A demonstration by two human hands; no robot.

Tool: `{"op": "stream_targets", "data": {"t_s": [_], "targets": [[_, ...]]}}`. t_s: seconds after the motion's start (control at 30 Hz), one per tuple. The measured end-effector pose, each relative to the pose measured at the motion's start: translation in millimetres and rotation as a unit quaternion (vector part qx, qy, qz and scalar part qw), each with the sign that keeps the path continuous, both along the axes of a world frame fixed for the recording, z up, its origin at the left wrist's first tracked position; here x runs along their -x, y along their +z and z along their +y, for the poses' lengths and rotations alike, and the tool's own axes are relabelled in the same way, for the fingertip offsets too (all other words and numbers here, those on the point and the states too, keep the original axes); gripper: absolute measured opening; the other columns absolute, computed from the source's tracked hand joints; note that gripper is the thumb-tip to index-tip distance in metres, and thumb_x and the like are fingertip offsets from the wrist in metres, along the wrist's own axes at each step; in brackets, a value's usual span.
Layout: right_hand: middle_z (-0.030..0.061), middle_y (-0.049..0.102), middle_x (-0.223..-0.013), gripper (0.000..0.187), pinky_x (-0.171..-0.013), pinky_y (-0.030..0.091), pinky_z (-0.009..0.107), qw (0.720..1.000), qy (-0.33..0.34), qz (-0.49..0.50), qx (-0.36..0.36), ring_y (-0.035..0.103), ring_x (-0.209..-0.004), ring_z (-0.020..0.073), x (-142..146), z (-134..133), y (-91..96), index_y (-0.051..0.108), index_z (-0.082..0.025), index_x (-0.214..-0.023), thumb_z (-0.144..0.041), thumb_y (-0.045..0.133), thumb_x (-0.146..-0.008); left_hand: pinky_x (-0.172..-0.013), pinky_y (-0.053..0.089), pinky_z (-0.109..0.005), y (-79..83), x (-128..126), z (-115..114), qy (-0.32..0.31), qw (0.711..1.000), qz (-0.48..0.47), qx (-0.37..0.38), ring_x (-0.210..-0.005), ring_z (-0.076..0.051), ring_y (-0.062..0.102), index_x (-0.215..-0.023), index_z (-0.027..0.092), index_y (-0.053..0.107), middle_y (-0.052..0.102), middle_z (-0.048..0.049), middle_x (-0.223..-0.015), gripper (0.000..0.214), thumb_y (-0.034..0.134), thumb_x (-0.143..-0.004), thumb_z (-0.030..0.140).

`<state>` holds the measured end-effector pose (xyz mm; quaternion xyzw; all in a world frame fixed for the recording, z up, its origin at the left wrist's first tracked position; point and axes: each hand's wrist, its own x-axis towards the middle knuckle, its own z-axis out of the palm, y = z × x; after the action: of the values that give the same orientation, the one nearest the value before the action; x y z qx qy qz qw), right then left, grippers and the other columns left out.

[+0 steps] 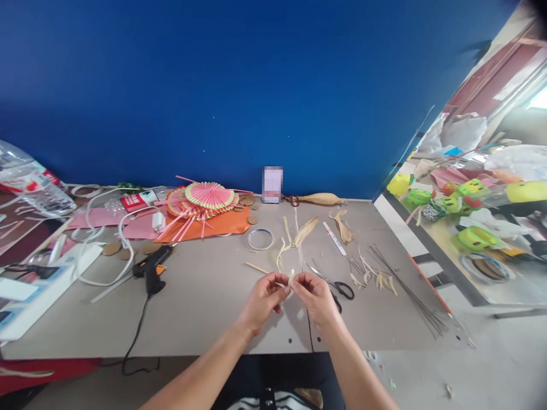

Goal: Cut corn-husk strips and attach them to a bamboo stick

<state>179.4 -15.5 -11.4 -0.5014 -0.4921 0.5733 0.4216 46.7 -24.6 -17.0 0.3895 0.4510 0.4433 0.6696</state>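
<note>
Over the front middle of the table, my left hand and my right hand meet fingertip to fingertip. Both pinch a small pale strip of what looks like dried husk, its tip standing up between the fingers; the lower part is hidden. Black-handled scissors lie just right of my right hand, partly behind it. Beyond my hands rest a dried husk leaf, curled strips and another husk piece. A thin stick lies behind my left hand.
At the left are a glue gun with its cord, a power strip and paper fans. A marker, thin wires and husk scraps lie right. A blue wall bounds the back; a cluttered surface stands far right.
</note>
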Motion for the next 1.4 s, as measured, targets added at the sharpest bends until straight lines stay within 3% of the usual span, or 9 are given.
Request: {"op": "stream_targets", "data": {"t_s": [0.2, 0.5, 0.63, 0.73, 0.93, 1.23, 1.4], "targets": [[-0.003, 0.046, -0.055, 0.018, -0.053, 0.031, 0.022, 0.999, 0.008, 0.04, 0.018, 0.04, -0.054, 0.0095, 2.3, 0.8, 3.3, 0.05, -0.016, -0.062, -0.032, 0.059, -0.066, -0.043, 0.034, -0.018, -5.8, 1.0, 0.8, -0.008, 0.999, 0.027, -0.019, -0.054, -0.008, 0.039, -0.068, 0.015, 0.055, 0.041, 0.0026, -0.056, 0.023, 0.061, -0.065, 0.037], [-0.0056, 0.038, -0.049, 0.019, -0.048, 0.027, 0.021, 0.996, -0.05, 0.067, 0.03, 0.033, -0.048, 0.0074, 0.2, 10.4, 1.7, 0.048, -0.017, -0.061, -0.033, 0.056, -0.068, -0.043, 0.033, -0.018, -4.9, 2.2, 0.0, 0.002, 1.0, 0.007, -0.008, -0.051, -0.007, 0.037, -0.064, 0.014, 0.055, 0.043, 0.0026, -0.055, 0.022, 0.062, -0.064, 0.035], [-0.0044, 0.044, -0.056, 0.019, -0.05, 0.029, 0.021, 0.997, 0.02, 0.064, 0.044, 0.037, -0.05, 0.0074, 3.5, 7.9, 3.1, 0.051, -0.017, -0.067, -0.035, 0.057, -0.068, -0.044, 0.034, -0.019, -4.5, 4.8, -1.1, 0.013, 1.0, 0.026, -0.01, -0.051, -0.008, 0.04, -0.065, 0.014, 0.056, 0.046, 0.0016, -0.055, 0.024, 0.061, -0.064, 0.038], [-0.0048, 0.045, -0.053, 0.019, -0.05, 0.027, 0.02, 0.996, 0.054, 0.055, 0.038, 0.036, -0.05, 0.0068, 6.7, 5.7, 2.3, 0.048, -0.016, -0.059, -0.029, 0.061, -0.065, -0.044, 0.034, -0.019, -5.3, 5.6, -2.5, 0.008, 0.998, 0.048, -0.025, -0.052, -0.008, 0.041, -0.065, 0.014, 0.057, 0.049, 0.0003, -0.056, 0.025, 0.059, -0.066, 0.039], [-0.0072, 0.039, -0.044, 0.019, -0.047, 0.025, 0.021, 0.99, 0.002, 0.11, 0.085, 0.031, -0.044, 0.0062, 4.9, 10.7, -5.3, 0.047, -0.017, -0.056, -0.028, 0.061, -0.062, -0.045, 0.036, -0.019, -0.2, 5.2, 0.6, -0.023, 0.992, 0.089, -0.081, -0.057, -0.011, 0.044, -0.063, 0.015, 0.056, 0.052, -0.0014, -0.064, 0.023, 0.059, -0.065, 0.038], [-0.0073, 0.038, -0.042, 0.022, -0.046, 0.023, 0.021, 0.998, -0.029, 0.037, 0.046, 0.03, -0.043, 0.0062, -4.0, 20.0, -8.9, 0.049, -0.016, -0.057, -0.033, 0.058, -0.067, -0.048, 0.038, -0.02, -2.1, 10.9, 9.4, -0.057, 0.997, 0.049, 0.01, -0.066, -0.013, 0.047, -0.079, 0.016, 0.061, 0.055, -0.0035, -0.074, 0.022, 0.062, -0.06, 0.027], [-0.0062, 0.042, -0.045, 0.022, -0.046, 0.023, 0.021, 0.998, -0.009, 0.049, 0.046, 0.03, -0.044, 0.0061, 2.3, 15.1, -9.0, 0.049, -0.016, -0.056, -0.033, 0.059, -0.066, -0.047, 0.036, -0.019, -0.8, 5.8, 8.1, -0.041, 0.999, 0.007, 0.015, -0.063, -0.012, 0.047, -0.071, 0.015, 0.059, 0.054, -0.0033, -0.07, 0.02, 0.062, -0.061, 0.033]]}}
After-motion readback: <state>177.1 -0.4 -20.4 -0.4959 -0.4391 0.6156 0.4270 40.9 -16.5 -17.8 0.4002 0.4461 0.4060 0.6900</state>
